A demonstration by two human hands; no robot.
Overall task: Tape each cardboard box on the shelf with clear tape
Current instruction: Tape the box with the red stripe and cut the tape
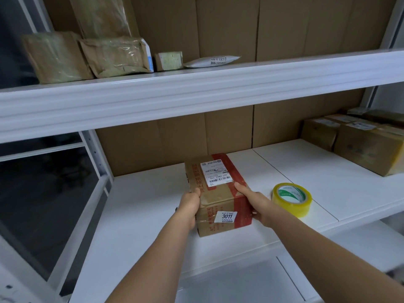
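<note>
A brown cardboard box (pixel 218 193) with red tape, a white shipping label and a "3011" sticker lies on the white middle shelf (pixel 142 215). My left hand (pixel 189 207) grips its near left corner, thumb on top. My right hand (pixel 254 203) grips its near right side, thumb lying on the red tape. A roll of clear yellowish tape (pixel 291 199) stands on the shelf just right of my right hand, untouched.
Several taped cardboard boxes (pixel 360 141) sit at the right end of the same shelf. The upper shelf (pixel 196 92) carries taped parcels (pixel 87 55) and a white mailer bag (pixel 213 61). Cardboard sheets line the back. A lower shelf (pixel 240 285) shows below.
</note>
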